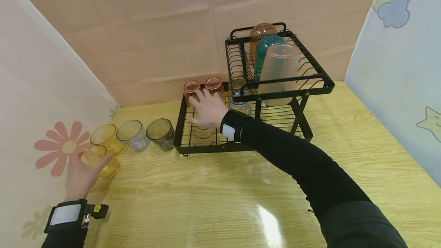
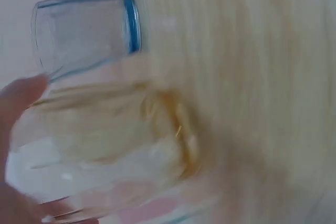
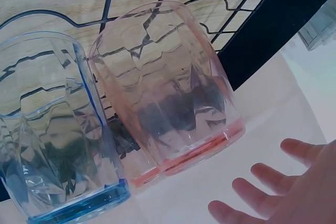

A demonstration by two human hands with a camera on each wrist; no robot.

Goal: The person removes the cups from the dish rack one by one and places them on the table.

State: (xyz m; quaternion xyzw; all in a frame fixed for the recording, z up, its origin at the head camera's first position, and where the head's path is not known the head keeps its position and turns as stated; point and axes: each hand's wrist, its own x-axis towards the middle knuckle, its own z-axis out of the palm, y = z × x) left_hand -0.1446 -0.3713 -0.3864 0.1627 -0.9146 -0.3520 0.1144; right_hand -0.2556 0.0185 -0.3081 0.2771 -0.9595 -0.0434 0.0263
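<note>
Head view: near yellow glass (image 1: 111, 168) sits inside the left hand's grip (image 1: 82, 171), thumb on the side toward the rack (image 1: 203, 148), fingers on the other. I read that grip as clamped on the glass. Long axis roughly upright, mouth up; left wrist view is blurred, so can't tell whether the base touches the table (image 1: 213, 190). Left hand is clearly the nearer one. Rack is off to its right, past the other loose glasses.

Right hand (image 1: 210, 110) is over the lower tier, well apart from the near yellow glass. Its grip is empty, fingers spread. Right wrist view shows a gap between those fingers and the nearest pink glass.

Counts:
- Loose, left of rack: 4 glasses, mouths up. 2 yellow (the held one plus a far yellow glass (image 1: 106, 137) just behind it), 1 pale blue glass (image 1: 135, 137), 1 smoky glass (image 1: 162, 135) just beside the rack.
- Lower tier: 4 visible. 2 pink glasses (image 1: 214, 83), 1 rack yellow glass (image 1: 237, 83), 1 blue-based glass (image 1: 241, 107). The pink and blue ones are base up.
- Upper tier: 3. 1 brown glass (image 1: 260, 35), 1 teal glass (image 1: 267, 51), 1 clear textured glass (image 1: 280, 72).
- 1 rack, two tiers.
</note>
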